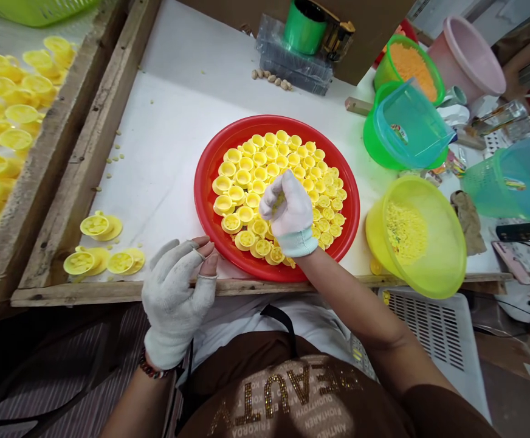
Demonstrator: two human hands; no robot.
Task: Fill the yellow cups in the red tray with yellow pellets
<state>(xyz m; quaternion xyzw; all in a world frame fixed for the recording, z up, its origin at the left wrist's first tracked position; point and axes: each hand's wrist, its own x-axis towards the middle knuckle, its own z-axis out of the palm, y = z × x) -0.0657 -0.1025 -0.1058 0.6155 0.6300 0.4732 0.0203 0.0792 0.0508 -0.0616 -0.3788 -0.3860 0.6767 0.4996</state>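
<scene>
A red basin (pixel 203 201) sits at the table's front edge, packed with small yellow toy cups (pixel 245 164) standing upright. Some cups, mostly on the right and front, hold little yellow pieces; many others look hollow. Over the middle of the basin, my right hand (pixel 292 210), in a white glove, is closed with its fingers curled; what is inside the fist is hidden. My left hand (pixel 176 292), gloved with bare fingertips, is by the basin's left rim, fingers loosely bent and apart, holding nothing visible. Left of it lie several filled yellow cups with saucers (pixel 95 225).
On the right, a tilted yellow bowl (pixel 417 280) contains small yellow pieces. Behind it are a green tub with a blue scoop-like container (pixel 411 121) and a bowl of orange bits (pixel 411 67). Wooden edging (pixel 87 140) separates more yellow cups (pixel 21 114) at left. A green mug (pixel 305 27) stands at the back.
</scene>
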